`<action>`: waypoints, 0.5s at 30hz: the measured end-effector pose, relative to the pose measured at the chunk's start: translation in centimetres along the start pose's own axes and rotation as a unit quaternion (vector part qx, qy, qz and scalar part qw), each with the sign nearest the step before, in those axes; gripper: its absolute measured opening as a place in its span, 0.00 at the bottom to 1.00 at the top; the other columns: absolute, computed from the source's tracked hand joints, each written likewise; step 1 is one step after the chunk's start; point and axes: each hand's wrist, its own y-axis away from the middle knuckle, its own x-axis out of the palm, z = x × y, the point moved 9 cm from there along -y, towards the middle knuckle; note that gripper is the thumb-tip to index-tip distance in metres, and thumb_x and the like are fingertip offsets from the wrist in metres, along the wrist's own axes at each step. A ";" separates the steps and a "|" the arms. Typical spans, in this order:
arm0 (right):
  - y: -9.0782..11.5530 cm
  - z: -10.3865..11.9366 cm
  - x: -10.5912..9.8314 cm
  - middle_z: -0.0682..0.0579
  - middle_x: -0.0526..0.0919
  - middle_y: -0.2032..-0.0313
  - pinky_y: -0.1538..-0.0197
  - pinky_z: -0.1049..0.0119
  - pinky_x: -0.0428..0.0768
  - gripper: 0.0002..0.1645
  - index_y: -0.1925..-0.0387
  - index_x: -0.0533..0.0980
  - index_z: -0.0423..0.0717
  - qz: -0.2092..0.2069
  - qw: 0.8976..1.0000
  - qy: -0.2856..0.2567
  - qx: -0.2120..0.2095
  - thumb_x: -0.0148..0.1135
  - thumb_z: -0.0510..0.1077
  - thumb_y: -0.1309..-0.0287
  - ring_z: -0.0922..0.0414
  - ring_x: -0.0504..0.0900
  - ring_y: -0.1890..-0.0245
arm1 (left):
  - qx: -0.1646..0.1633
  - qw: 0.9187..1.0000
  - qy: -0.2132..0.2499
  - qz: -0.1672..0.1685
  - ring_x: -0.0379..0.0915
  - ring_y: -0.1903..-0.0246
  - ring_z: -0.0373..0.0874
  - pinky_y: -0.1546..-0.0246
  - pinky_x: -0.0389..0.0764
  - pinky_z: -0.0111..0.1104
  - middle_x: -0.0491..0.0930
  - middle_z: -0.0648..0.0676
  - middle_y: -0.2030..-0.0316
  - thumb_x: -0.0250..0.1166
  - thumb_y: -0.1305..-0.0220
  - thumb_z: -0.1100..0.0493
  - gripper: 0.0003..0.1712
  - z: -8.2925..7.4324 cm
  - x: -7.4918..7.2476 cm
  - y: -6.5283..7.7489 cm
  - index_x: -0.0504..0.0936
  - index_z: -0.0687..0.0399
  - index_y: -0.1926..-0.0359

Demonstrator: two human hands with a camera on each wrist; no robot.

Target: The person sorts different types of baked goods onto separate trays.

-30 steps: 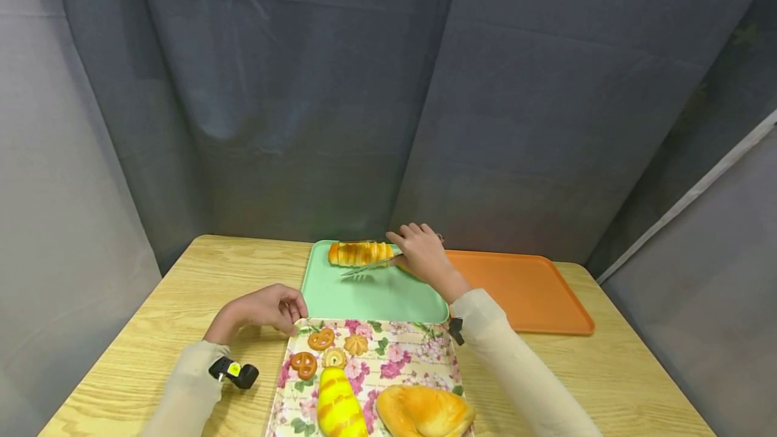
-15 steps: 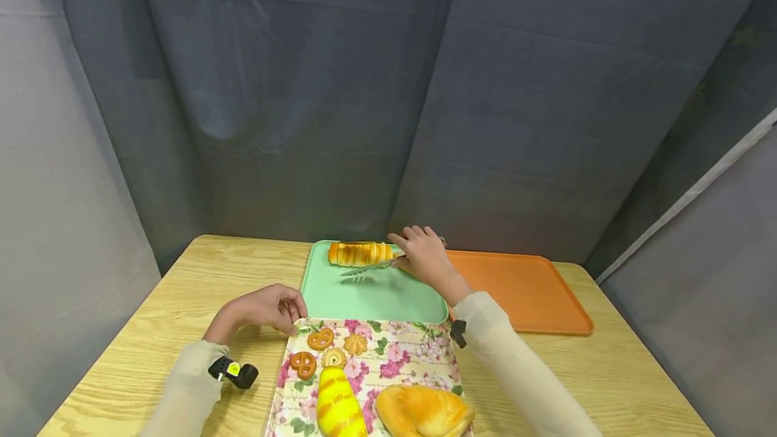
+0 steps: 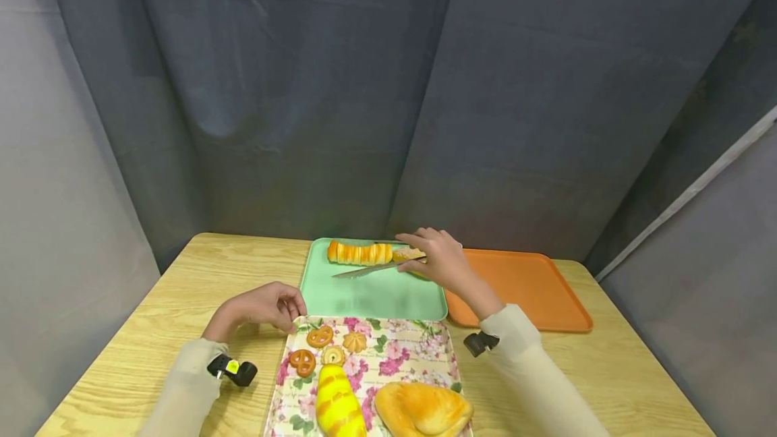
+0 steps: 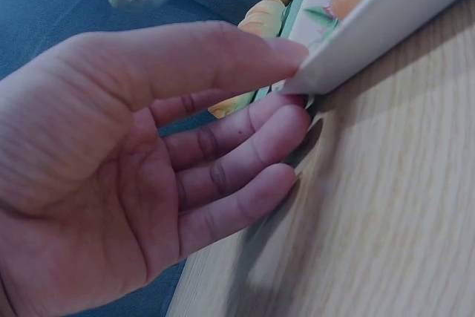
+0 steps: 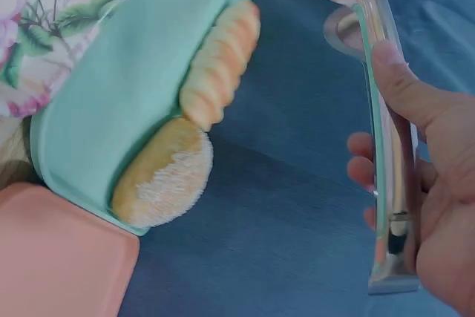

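My left hand (image 3: 264, 309) pinches the near-left corner area of the floral tray (image 3: 419, 337) between thumb and fingers, seen close up in the left wrist view. My right hand (image 3: 446, 265) holds metal tongs (image 5: 390, 146) by the handles over the green tray (image 3: 370, 299); nothing shows between their tips. Along the green tray's far edge lies a ridged golden bread roll (image 3: 359, 253). Just right of it, partly behind the tongs and fingers, is an oval bun (image 5: 167, 176) with a whitish crumbly topping.
An orange tray (image 3: 516, 288) adjoins the green one on the right. On the floral tray lie two pretzels (image 3: 320, 336), two cookies (image 3: 355, 342), a yellow striped bread (image 3: 337, 400) and a large folded bread (image 3: 423, 409). Grey curtains (image 3: 303, 86) hang behind the table.
My right hand has shifted right with the tongs, and the crumb-topped bun now shows beside the ridged roll. The left hand stays at the floral tray's corner.
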 end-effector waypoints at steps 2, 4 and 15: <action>0.6 0.1 -0.9 0.54 0.84 0.63 0.64 0.66 0.68 0.36 0.41 0.82 0.51 0.010 1.000 -0.022 0.002 0.78 0.58 0.52 0.58 0.76 0.68 | 0.002 1.000 0.002 0.002 0.74 0.67 0.46 0.66 0.79 0.30 0.81 0.65 0.65 0.74 0.47 0.69 0.17 0.0 0.0 0.0 0.82 0.67 0.56; 1.3 0.2 -1.6 0.54 0.84 0.62 0.63 0.65 0.67 0.36 0.40 0.82 0.52 0.025 0.999 -0.045 0.003 0.78 0.56 0.52 0.59 0.74 0.69 | 0.005 1.000 0.003 0.003 0.74 0.67 0.46 0.66 0.79 0.30 0.81 0.64 0.65 0.74 0.47 0.69 0.17 0.0 0.0 0.1 0.82 0.67 0.56; 5.9 -1.3 -3.9 0.55 0.87 0.52 0.58 0.66 0.82 0.33 0.39 0.80 0.50 0.180 0.955 -0.235 0.029 0.74 0.54 0.46 0.61 0.83 0.59 | 0.007 1.000 -0.006 0.004 0.74 0.67 0.44 0.66 0.79 0.30 0.81 0.61 0.66 0.74 0.47 0.68 0.16 0.2 0.0 0.1 0.82 0.66 0.56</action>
